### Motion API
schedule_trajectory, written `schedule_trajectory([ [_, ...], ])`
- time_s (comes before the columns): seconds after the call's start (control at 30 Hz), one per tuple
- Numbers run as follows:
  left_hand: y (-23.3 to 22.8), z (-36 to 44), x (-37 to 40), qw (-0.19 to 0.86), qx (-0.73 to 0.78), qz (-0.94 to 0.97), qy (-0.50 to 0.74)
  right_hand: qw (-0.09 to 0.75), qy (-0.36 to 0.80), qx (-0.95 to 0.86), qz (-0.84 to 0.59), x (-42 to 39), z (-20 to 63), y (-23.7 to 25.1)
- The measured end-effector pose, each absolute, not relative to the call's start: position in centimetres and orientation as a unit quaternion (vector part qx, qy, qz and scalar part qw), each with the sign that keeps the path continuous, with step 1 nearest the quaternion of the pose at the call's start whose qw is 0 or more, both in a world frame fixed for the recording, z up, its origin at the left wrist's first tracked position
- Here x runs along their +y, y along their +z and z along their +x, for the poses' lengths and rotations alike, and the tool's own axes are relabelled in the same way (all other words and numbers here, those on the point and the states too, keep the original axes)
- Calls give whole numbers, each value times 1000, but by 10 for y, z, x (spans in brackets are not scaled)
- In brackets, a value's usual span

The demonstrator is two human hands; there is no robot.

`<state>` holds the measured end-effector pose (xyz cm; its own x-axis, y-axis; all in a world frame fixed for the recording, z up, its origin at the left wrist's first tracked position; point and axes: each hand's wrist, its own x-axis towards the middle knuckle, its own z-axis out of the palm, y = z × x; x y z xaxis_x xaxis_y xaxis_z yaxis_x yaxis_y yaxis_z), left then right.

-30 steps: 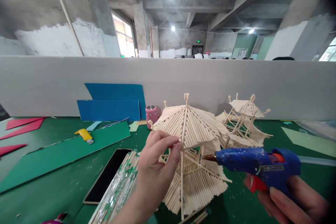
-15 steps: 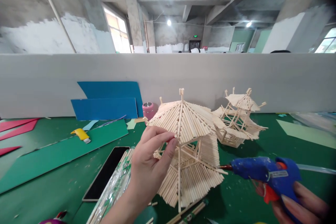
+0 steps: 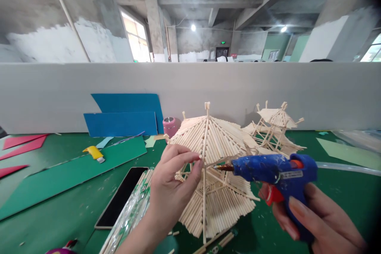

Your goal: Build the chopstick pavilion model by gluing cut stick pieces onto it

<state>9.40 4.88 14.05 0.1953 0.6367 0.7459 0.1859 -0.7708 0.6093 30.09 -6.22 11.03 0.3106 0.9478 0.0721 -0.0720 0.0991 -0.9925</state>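
The left hand (image 3: 172,184) pinches the upper roof's eave on the stick pagoda (image 3: 212,174) at near centre. The right hand (image 3: 309,216) grips the blue glue gun (image 3: 272,170), nozzle seemingly touching that eave; a small dab with the pinch held steady would suit.

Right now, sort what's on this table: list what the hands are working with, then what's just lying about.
In use:
- left hand, pinching the stick pagoda's roof edge
- right hand, gripping the blue glue gun, nozzle at the roof's underside

Lying about:
- second stick pagoda
- phone
- wrapped stick bundle
- yellow cutter
- pink cup
- blue boards
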Motion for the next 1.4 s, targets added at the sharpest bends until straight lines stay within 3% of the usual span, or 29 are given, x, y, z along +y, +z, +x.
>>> schedule_trajectory([
  [0.4, 138, 95, 49, 181, 282, 747, 574, 575, 354, -552, -489, -43, 299, 113],
  [1.4, 140, 93, 50, 144, 266, 759, 576, 568, 371, -552, -485, -39, 299, 107],
])
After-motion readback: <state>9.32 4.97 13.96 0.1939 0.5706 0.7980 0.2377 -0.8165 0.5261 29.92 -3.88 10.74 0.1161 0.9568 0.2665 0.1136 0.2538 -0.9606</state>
